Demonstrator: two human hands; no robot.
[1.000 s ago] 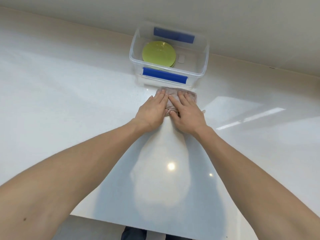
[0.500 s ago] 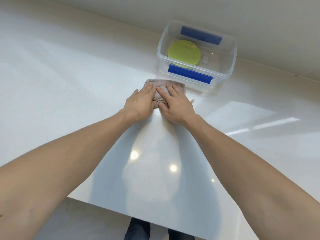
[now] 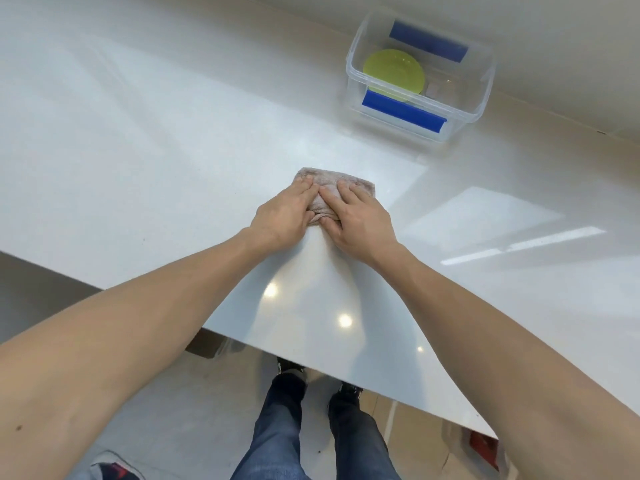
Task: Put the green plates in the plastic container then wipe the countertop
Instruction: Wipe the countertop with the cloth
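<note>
The green plates (image 3: 393, 73) lie stacked inside a clear plastic container (image 3: 356, 88) with blue clips, at the far right by the wall. A folded beige cloth (image 3: 332, 180) lies flat on the white countertop (image 3: 156, 150), well in front and left of the container. My left hand (image 3: 282, 218) and my right hand (image 3: 358, 220) press side by side on the cloth, fingers flat on top, thumbs tucked at its near edge. Most of the cloth is hidden under my hands.
The wall and backsplash (image 3: 554, 109) run behind the container. The countertop's front edge (image 3: 311, 367) is close to my body, with my legs and shoes (image 3: 287, 368) on the floor below. A small red object (image 3: 481, 445) sits low at the right.
Both hands have pulled the cloth back toward me and left, away from the container. The gap between cloth and container has grown.
</note>
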